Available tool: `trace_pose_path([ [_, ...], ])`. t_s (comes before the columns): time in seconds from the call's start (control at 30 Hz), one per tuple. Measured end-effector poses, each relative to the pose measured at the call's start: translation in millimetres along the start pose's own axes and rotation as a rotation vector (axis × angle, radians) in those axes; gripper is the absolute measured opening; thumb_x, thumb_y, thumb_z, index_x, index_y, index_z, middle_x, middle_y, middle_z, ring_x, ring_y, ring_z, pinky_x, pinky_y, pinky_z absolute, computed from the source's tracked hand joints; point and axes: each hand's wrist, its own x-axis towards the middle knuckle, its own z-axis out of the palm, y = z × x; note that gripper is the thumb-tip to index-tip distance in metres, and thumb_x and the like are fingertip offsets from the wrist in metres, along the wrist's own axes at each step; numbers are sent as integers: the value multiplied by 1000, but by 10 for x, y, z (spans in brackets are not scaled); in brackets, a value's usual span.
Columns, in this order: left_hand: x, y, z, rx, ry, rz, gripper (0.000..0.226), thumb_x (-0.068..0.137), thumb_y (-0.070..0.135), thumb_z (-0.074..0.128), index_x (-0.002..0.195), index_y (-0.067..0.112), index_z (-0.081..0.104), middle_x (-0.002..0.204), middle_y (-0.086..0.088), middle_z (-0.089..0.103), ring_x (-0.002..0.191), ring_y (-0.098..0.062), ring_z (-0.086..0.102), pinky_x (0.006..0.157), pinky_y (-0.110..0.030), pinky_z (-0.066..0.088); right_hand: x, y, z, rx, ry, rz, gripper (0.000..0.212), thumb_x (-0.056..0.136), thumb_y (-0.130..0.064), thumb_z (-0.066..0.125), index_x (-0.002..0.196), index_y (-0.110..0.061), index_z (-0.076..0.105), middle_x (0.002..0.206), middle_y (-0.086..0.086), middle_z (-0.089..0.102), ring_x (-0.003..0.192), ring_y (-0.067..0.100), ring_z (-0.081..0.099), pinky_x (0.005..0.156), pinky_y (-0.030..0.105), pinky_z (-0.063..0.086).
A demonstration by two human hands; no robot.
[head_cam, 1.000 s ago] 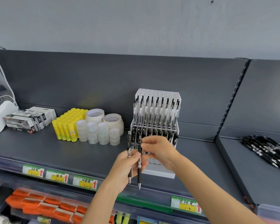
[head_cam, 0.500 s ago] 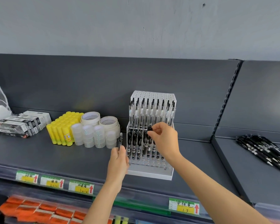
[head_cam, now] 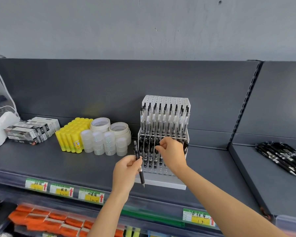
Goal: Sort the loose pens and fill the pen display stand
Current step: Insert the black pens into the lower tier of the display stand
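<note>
The grey shelf (head_cam: 41, 161) bears boxes (head_cam: 31, 132), glue sticks (head_cam: 72, 135), tape rolls (head_cam: 108, 139), the pen stand (head_cam: 162, 183) and loose pens (head_cam: 280, 156).

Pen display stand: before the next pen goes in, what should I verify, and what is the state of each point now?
1. Pen ready: ok. The left hand holds one black pen, tip down.
2. Other hand free: not ok. The right hand pinches the top of a lower-row pen.
3. Free slot in the lower row: cannot tell; the right hand hides part of it.
4. Stand steady: ok. The pen display stand sits flat on the shelf.
5. Supply: ok. The loose pens lie in a pile to its right.
</note>
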Motion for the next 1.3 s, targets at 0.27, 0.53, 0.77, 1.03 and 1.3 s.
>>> trace_pose_path([
  [0.27,28,134,171,157,99,160,12,85,13,67,73,15,66,70,6,68,70,-5,63,59,-17,43,-8,-3,-118,-6,-40,1,13,90,-21,64,96,-9,63,78,0,62,72,14,59,69,25,51],
  [0.53,129,293,611,247,107,340,14,85,9,70,90,16,58,80,11,61,76,-4,60,65,-7,42,-32,67,-487,-12,81,-54,12,92,-10,55,96,-12,66,77,-4,63,74,15,63,68,26,53],
  [0.77,171,205,793,357,169,388,9,86,9,69,91,6,63,81,4,62,76,-12,60,71,-23,47,-39,291,-823,75,160,-36,13,91,-13,55,100,-12,65,86,-5,65,81,13,62,76,25,52],
  [1.03,198,99,876,511,165,349,11,86,11,69,84,4,61,77,-1,64,73,-21,61,66,-34,49,5,598,-1012,-185,75,-95,59,93,-26,56,144,-7,34,149,5,36,140,21,26,111,28,26],
  [1.3,171,-68,901,692,211,229,28,91,26,64,69,10,58,57,-3,59,51,-19,49,49,-32,43,-53,870,-997,-273,-218,88,64,92,-16,50,148,-9,21,146,11,33,137,29,30,105,33,35],
])
